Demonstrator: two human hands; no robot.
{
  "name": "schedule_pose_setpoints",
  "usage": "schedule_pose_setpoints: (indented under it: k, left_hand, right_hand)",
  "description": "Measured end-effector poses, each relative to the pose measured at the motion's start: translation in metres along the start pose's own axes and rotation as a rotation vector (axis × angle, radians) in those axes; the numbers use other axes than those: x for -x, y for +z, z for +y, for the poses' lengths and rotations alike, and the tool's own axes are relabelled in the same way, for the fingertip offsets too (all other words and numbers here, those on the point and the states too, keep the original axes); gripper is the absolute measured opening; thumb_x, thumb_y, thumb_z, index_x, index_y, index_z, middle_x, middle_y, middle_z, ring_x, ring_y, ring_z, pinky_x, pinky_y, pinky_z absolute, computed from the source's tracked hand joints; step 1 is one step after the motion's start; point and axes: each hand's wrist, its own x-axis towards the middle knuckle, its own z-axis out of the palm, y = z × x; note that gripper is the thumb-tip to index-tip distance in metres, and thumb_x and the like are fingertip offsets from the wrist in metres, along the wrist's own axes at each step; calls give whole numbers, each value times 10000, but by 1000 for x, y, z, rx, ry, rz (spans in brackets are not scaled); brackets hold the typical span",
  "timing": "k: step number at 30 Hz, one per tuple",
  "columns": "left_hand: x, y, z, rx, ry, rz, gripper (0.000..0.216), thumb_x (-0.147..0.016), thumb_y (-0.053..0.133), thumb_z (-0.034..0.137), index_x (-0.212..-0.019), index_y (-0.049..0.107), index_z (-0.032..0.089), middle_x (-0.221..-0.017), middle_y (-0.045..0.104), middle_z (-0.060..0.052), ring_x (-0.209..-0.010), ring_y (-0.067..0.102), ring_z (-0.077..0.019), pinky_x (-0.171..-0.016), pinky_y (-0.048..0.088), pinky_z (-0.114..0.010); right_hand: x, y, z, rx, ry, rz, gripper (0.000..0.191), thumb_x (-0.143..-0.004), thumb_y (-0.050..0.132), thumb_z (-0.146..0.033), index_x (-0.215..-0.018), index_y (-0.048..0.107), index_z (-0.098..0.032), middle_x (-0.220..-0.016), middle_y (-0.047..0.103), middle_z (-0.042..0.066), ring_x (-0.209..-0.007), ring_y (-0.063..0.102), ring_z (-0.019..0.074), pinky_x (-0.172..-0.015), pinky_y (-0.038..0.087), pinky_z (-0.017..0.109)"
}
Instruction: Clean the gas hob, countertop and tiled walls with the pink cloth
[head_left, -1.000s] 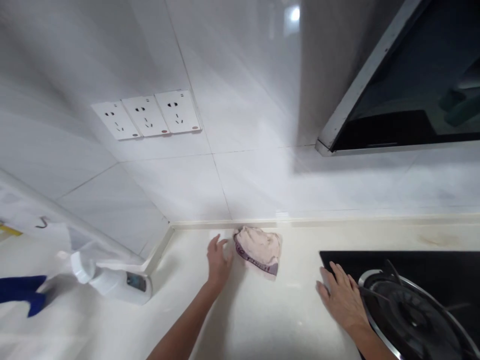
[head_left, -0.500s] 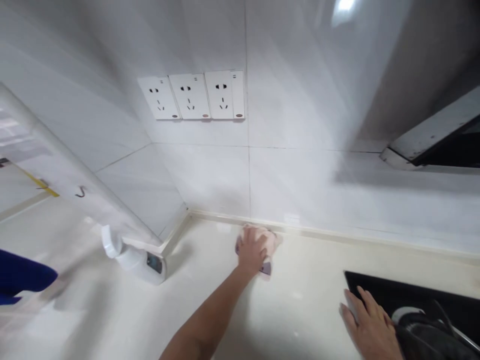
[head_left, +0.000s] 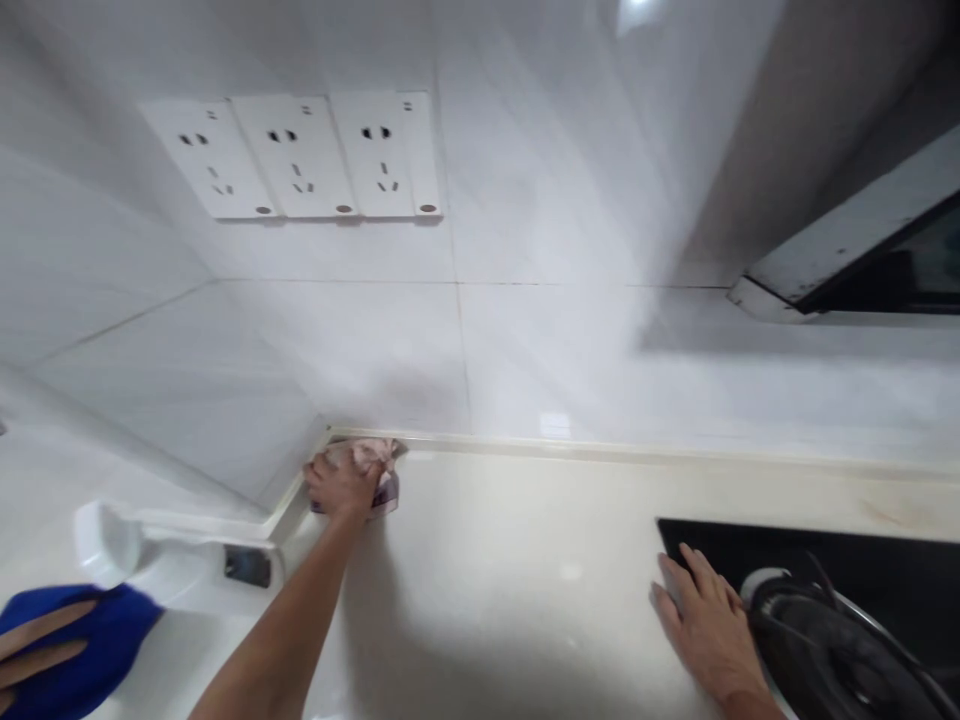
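Note:
My left hand presses a pinkish cloth onto the pale countertop, in the back corner where the two tiled walls meet. The cloth bunches up under and around its fingers. On the right, my right hand lies with fingers spread over the front left corner of a black cooktop. It holds nothing. Just beyond its fingers is a dark round pan-like object, partly cut off by the frame.
A white bottle with a dark label is at the left, beside the wall end. Another person's fingers hold a blue cloth at the left edge. Wall sockets sit above; a metal-edged hood juts in at right.
My left hand has slid the cloth left along the back edge into the corner. The view has shifted, and the other person's fingers now show on the blue cloth. My right hand stays by the cooktop.

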Motion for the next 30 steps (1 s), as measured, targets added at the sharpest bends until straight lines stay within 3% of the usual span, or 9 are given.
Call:
schedule_pose_setpoints:
  k: [4,9,12,16,21,25,30]
  left_hand:
    - [-3,7,20,-90,31,-36,604,-927,537,555,-1378,623,163,-1599,484,-208,-1404,453,-435,-1086,427,-582]
    - [-9,22,44,-123,-83,-72,542,-916,510,579,-1276,630,192,-1631,489,-139,-1439,451,-436,-1097,394,-634]
    - [4,39,63,-113,-43,-16,548,-933,384,635,-1252,618,255,-1640,495,-68,-1443,463,-402,-1083,420,-625]
    - [38,57,102,-123,38,35,590,-862,375,660,-1192,631,243,-1577,558,-84,-1390,510,-386,-1057,452,-613]
    - [98,58,171,-107,160,23,550,-835,414,648,-1112,666,246,-1505,610,-81,-1393,496,-403,-1042,467,-631]
    - [182,42,243,35,430,-46,538,-858,509,554,-1228,671,199,-1537,568,-161,-1419,447,-444,-1073,440,-661]
    - [287,28,345,331,743,-272,525,-951,492,428,-1358,647,135,-1559,524,-245,-1486,369,-482,-1145,348,-722]
  right_hand:
    - [-6,-14,-15,32,36,-46,503,-996,419,-402,-1367,690,-198,-1618,503,155,-1537,409,331,-1239,331,548]
    - [-18,-38,-28,-32,85,-171,499,-985,496,-301,-1448,644,-186,-1687,417,160,-1593,319,318,-1292,232,521]
    - [-24,-45,-31,-108,120,-233,520,-995,512,-320,-1491,610,-198,-1721,358,149,-1619,263,315,-1312,170,528]
    - [-28,-50,-32,-192,145,-302,560,-1013,512,-361,-1546,553,-193,-1758,265,146,-1648,173,314,-1325,105,541]
    - [-33,-62,-32,-315,144,-360,622,-1017,523,-401,-1586,496,-152,-1770,181,171,-1660,94,328,-1334,50,565]
    - [-36,-72,-31,-409,140,-379,668,-1006,546,-425,-1599,470,-128,-1772,143,184,-1662,50,331,-1337,23,574]
    - [-37,-81,-27,-528,158,-365,650,-1008,539,-446,-1573,495,-128,-1772,161,188,-1664,45,305,-1338,29,572]
